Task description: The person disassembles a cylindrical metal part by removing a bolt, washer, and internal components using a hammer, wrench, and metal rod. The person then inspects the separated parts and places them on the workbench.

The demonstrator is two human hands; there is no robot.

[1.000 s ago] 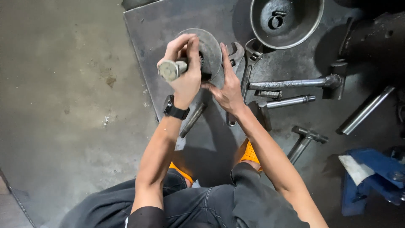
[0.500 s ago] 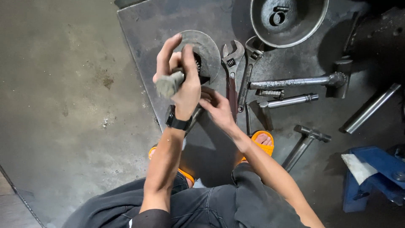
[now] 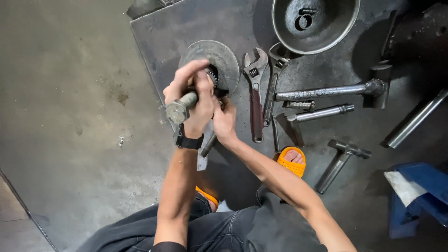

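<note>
The person crouches over a dark steel plate [image 3: 154,32] lying on the concrete floor [image 3: 70,116]. The left hand [image 3: 193,100], with a black watch on the wrist, has its grip clenched around a thick bolt [image 3: 179,108] whose hexagonal head points toward the floor side, held just in front of a round grey metal disc [image 3: 219,58] with a toothed hub. The right hand [image 3: 225,119] sits close beneath the left, fingers curled at the bolt's far end near the disc's lower edge; what it grasps I cannot tell, since the left hand covers it. Just right of the disc lie two adjustable wrenches [image 3: 254,93] side by side, then a socket bar [image 3: 326,91] and a short steel rod [image 3: 322,113]. A metal bowl [image 3: 326,37] rests at the plate's top, and a hammer [image 3: 338,161] lies beside an orange sandal [image 3: 291,163].
</note>
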